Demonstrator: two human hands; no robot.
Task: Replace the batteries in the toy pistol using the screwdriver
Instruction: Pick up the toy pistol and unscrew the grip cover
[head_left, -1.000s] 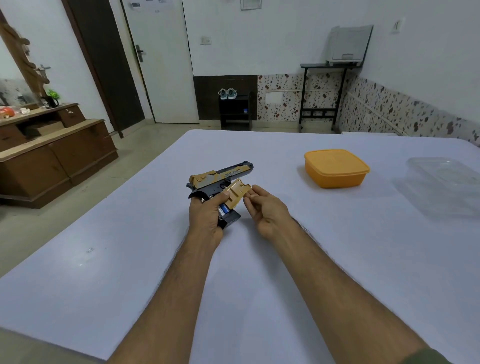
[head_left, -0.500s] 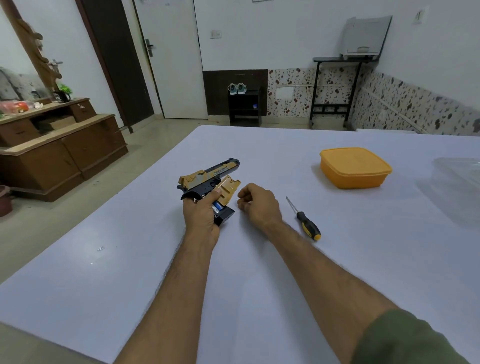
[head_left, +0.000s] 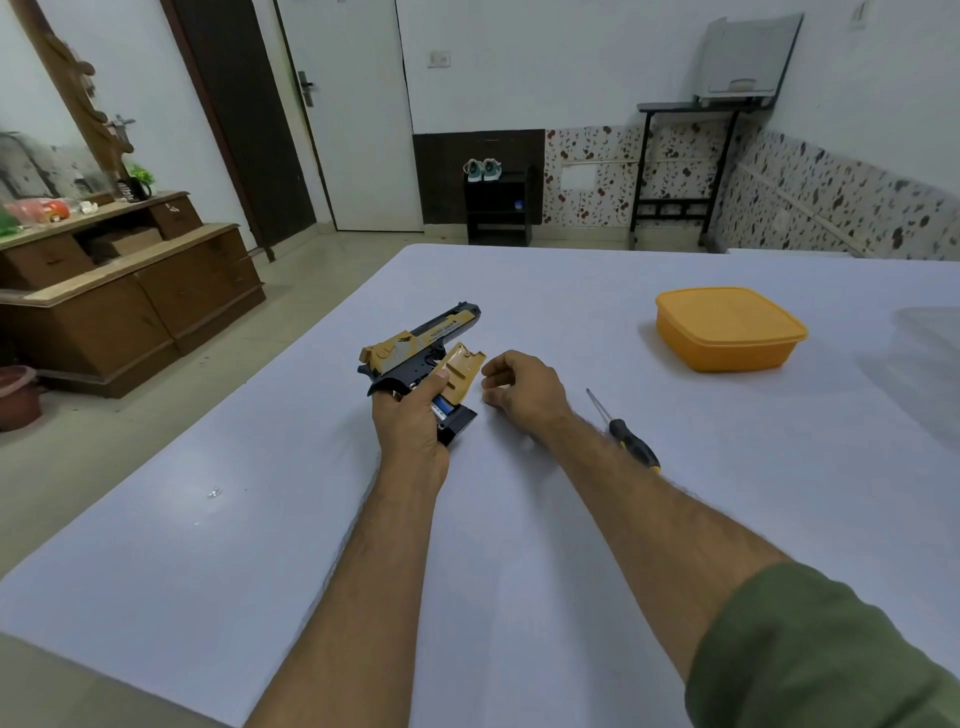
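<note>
Change: right hand (head_left: 519, 392) is easing off the gold cover, curled, grasp unclear.
Table (head_left: 571, 519): offering wide bare room; left edge near.
Toy pistol (head_left: 421, 348): left hand (head_left: 410, 415) is clamping its grip; keep it steady.
Screwdriver (head_left: 623, 434): lying beside the right wrist.

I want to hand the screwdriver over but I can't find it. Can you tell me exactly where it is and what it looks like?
Look at the big pale table and find the orange lidded box at its far right. Nearer the person than the box, just right of the right forearm, lies the screwdriver. It is the only thin thing there: a silver shaft with a black and yellow handle.
</note>
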